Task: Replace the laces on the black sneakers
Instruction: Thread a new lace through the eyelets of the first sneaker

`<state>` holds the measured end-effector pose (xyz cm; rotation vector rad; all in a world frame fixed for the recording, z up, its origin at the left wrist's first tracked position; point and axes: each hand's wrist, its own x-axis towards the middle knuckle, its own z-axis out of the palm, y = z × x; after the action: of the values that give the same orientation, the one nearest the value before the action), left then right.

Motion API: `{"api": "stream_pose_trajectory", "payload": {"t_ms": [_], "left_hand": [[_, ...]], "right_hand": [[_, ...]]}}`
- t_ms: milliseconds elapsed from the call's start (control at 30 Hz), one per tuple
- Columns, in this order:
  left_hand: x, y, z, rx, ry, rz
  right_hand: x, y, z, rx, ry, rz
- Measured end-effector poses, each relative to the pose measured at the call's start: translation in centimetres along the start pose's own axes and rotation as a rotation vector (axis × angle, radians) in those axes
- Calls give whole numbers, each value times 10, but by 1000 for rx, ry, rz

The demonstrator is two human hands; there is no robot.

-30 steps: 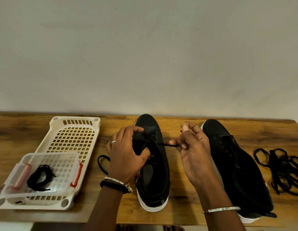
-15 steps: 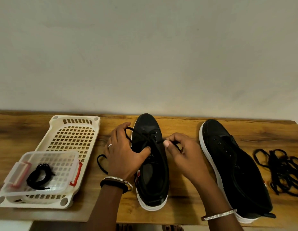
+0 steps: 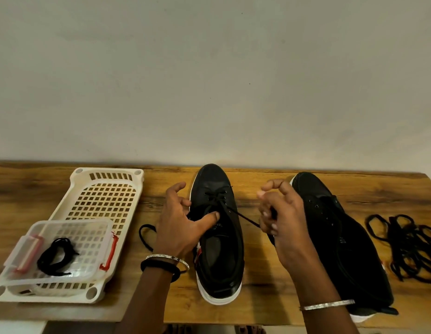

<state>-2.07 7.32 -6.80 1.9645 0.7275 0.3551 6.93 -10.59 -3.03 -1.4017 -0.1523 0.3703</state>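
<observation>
Rightward, off the eyelets (image 3: pixel 221 200), the right grip (image 3: pixel 279 213) has drawn the lace (image 3: pixel 243 216) taut and pinches its end. Just left of that grip the sneaker (image 3: pixel 219 249) stands on the bench (image 3: pixel 262 280), toe away, long axis front to back, lace crossing it. The left grip (image 3: pixel 178 225) clamps the sneaker's side, thumb over the opening, and sits nearer the eyelets for the next threading.

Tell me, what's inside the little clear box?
A coiled black lace lies inside the clear box. The box sits in a white basket. Anything beneath the lace is hidden.
</observation>
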Motion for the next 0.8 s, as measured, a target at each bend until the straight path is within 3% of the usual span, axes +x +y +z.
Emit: {"api": "stream_pose_trajectory", "payload": {"t_ms": [167,233,300,400,533,633,700,800], "left_hand": [[-1,0,-1,49,6,3],[0,-1,-1,67,4,-4],[0,0,-1,75,-3,-11],[0,0,0,78,-24,-25],[-1,3,2,91,-34,-29],[-2,3,3,94,-43,-34],[-3,4,3,93,-45,-36],[-4,6,4,108,-26,-24]], "right_hand": [[-1,15,14,-914,-149,-334],[2,20,14,-1067,-177,-378],[5,21,9,-1073,-208,-342],[1,16,6,-715,-232,-188],[-5,-3,11,226,-206,97],[-2,-7,3,720,-167,182],[1,-6,-6,820,-110,200],[3,-4,-14,641,-47,158]]}}
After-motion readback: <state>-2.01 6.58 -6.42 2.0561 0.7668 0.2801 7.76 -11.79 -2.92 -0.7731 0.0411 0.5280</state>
